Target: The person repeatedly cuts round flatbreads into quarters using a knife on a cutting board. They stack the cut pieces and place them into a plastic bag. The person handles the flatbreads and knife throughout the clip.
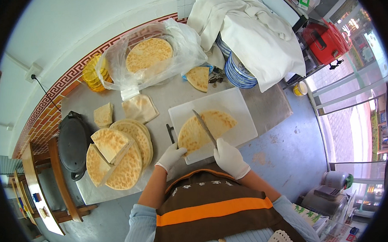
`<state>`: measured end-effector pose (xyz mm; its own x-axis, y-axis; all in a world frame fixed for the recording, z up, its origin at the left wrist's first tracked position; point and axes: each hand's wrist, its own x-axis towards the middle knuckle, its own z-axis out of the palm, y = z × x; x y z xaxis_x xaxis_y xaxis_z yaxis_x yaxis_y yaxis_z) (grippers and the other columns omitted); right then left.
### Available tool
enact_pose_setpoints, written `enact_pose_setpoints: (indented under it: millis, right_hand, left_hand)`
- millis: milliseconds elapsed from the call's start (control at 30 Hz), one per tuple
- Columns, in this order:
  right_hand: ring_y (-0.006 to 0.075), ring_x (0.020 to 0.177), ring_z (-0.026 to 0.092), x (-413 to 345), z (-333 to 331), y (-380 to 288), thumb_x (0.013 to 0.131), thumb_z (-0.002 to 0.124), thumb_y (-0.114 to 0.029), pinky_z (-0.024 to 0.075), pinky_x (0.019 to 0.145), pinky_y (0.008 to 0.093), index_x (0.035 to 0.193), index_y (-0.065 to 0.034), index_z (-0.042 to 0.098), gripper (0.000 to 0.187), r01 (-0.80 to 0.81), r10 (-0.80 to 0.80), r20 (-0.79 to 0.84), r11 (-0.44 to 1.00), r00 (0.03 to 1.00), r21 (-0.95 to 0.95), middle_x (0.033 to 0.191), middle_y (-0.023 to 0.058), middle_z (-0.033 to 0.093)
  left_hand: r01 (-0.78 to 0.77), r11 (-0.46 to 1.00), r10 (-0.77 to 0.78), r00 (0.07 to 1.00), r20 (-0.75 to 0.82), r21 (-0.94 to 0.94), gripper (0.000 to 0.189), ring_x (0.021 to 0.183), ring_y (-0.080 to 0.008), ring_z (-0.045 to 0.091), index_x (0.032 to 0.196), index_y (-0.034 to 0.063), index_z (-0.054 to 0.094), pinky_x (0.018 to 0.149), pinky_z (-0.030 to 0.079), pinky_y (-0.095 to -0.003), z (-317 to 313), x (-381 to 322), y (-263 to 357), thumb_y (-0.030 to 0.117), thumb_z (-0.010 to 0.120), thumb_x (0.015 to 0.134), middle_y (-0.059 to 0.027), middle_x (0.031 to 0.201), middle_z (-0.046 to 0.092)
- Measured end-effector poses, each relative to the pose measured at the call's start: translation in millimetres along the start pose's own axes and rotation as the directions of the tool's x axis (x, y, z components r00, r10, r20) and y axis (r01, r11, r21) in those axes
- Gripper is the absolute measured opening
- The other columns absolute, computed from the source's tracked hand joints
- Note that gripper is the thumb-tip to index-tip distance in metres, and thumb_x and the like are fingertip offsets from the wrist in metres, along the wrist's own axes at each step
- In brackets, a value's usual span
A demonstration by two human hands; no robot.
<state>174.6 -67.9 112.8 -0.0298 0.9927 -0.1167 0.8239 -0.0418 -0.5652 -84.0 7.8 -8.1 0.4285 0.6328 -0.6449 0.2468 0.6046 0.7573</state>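
Observation:
A half-round piece of browned flatbread (194,130) lies on a white cutting board (242,119). My right hand (229,156), in a white glove, is closed around the handle of a knife (203,125), whose blade lies across the bread. At the bread's lower left edge is my gloved left hand (172,157), with the thumb by the bread; whether it grips the bread or the board's edge I cannot tell. A dark handle (171,133) sticks out by the board's left side. Left of the board, cut wedges (112,144) rest on stacked round flatbreads (126,169).
Behind the board are a bread wedge (198,78), a plastic bag (184,40) around round bread, and blue-rimmed plates (239,73) under a white cloth (252,37). A black pan (73,142) stands at the metal table's (271,111) left edge. Yellow dishes (96,73) sit near the wall.

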Motion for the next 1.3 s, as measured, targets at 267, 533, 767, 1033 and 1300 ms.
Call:
enact_pose_setpoints:
  millis: [267, 533, 767, 1033, 1300]
  right_hand:
    - [0.0489, 0.08, 0.065, -3, 12, -3, 0.1, 0.061, -0.017, 0.0517, 0.071, 0.0568, 0.102, -0.0028, 0.05, 0.018, -0.097, 0.098, 0.03, 0.995, 0.995, -0.032, 0.085, 0.0257, 0.065]
    - [0.0495, 0.081, 0.066, 44, -13, -38, 0.101, 0.061, -0.019, 0.0507, 0.072, 0.0585, 0.101, -0.0018, 0.051, 0.02, -0.132, 0.144, 0.15, 0.987, 0.978, -0.088, 0.082, 0.0269, 0.065]
    - [0.0498, 0.084, 0.066, 105, 6, -34, 0.101, 0.061, -0.022, 0.0507, 0.074, 0.0593, 0.101, -0.0001, 0.054, 0.023, -0.086, 0.107, 0.15, 0.987, 0.983, -0.137, 0.084, 0.0283, 0.067]
    - [0.0491, 0.09, 0.068, 148, 42, -23, 0.103, 0.058, -0.028, 0.0518, 0.08, 0.0586, 0.104, 0.0005, 0.057, 0.028, -0.127, 0.145, 0.128, 0.983, 0.981, -0.135, 0.09, 0.0287, 0.069]
    - [0.0498, 0.089, 0.068, 84, -22, -47, 0.103, 0.058, -0.027, 0.0515, 0.079, 0.0591, 0.103, 0.0009, 0.056, 0.028, -0.163, 0.192, 0.222, 0.976, 0.956, -0.143, 0.089, 0.0297, 0.069]
  left_hand:
    - [0.011, 0.511, 0.482, 0.824, -0.298, 0.859, 0.061, 0.103, -0.0364, 0.07, 0.152, -0.0036, 0.048, 0.087, 0.058, -0.0467, 61, 27, 95, 0.02, 0.062, 0.097, -0.0215, 0.113, 0.069]
    - [-0.004, 0.438, 0.613, 0.733, -0.295, 0.899, 0.055, 0.091, -0.0383, 0.068, 0.15, -0.0037, 0.048, 0.079, 0.057, -0.0485, 64, 54, 69, 0.01, 0.056, 0.098, -0.0204, 0.102, 0.067]
    - [-0.067, 0.471, 0.602, 0.753, -0.265, 0.88, 0.057, 0.093, -0.0337, 0.067, 0.148, -0.0087, 0.049, 0.085, 0.055, -0.0448, 62, 50, 76, 0.012, 0.058, 0.096, -0.0169, 0.105, 0.066]
    - [-0.016, 0.471, 0.578, 0.761, -0.295, 0.882, 0.056, 0.098, -0.0325, 0.067, 0.15, -0.0069, 0.049, 0.086, 0.055, -0.0436, 59, 53, 77, 0.015, 0.057, 0.099, -0.0154, 0.108, 0.067]
    - [0.018, 0.443, 0.577, 0.759, -0.3, 0.896, 0.059, 0.095, -0.0321, 0.067, 0.152, -0.0063, 0.047, 0.086, 0.055, -0.043, 58, 51, 81, 0.012, 0.057, 0.097, -0.0152, 0.108, 0.067]
